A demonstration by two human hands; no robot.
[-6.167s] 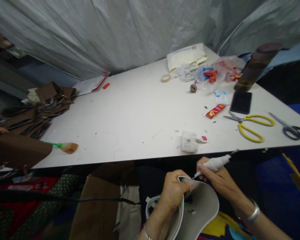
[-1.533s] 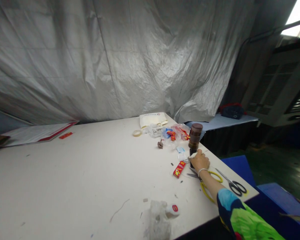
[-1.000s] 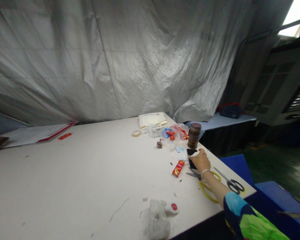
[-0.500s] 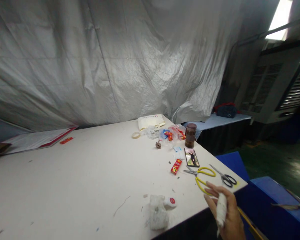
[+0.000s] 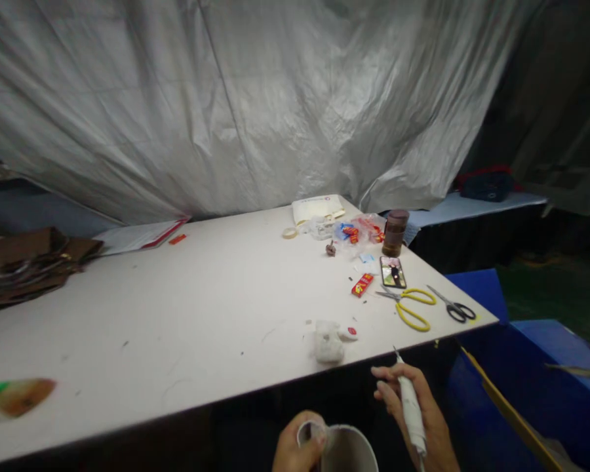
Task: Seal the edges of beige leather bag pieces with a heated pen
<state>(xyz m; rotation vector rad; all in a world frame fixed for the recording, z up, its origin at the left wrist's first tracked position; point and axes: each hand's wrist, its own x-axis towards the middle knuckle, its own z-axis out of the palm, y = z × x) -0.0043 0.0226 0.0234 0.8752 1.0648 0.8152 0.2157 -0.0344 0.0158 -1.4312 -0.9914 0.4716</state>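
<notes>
Below the table's front edge, my right hand (image 5: pixel 429 410) is closed around a white pen-shaped tool (image 5: pixel 412 408). Its thin metal tip points up, and a cord-like end hangs at the bottom. To its left, my left hand (image 5: pixel 295 446) grips a white hollow cylinder (image 5: pixel 358 446) with a smaller white ring at its side; the frame cuts off its lower part. A white fuzzy wad (image 5: pixel 328 344) lies on the table above my hands, touching a small white item with a red mark (image 5: pixel 350 333). Yellow-handled scissors (image 5: pixel 413 311) and black-handled scissors (image 5: pixel 457 308) rest at the right corner.
On the white table (image 5: pixel 201 314) are a phone (image 5: pixel 393 272), a brown jar (image 5: pixel 396 233), a red packet (image 5: pixel 362 285), plastic bags (image 5: pixel 358 233) and a tape roll (image 5: pixel 290 233). Brown stacked pieces (image 5: pixel 34 262) sit left. Blue bins (image 5: pixel 565 347) stand right; a silver curtain (image 5: pixel 275 105) hangs behind.
My left hand has come into view with the white cylinder. My right hand, still holding the pen-shaped tool, is now farther from the yellow scissors. The view has turned left and down.
</notes>
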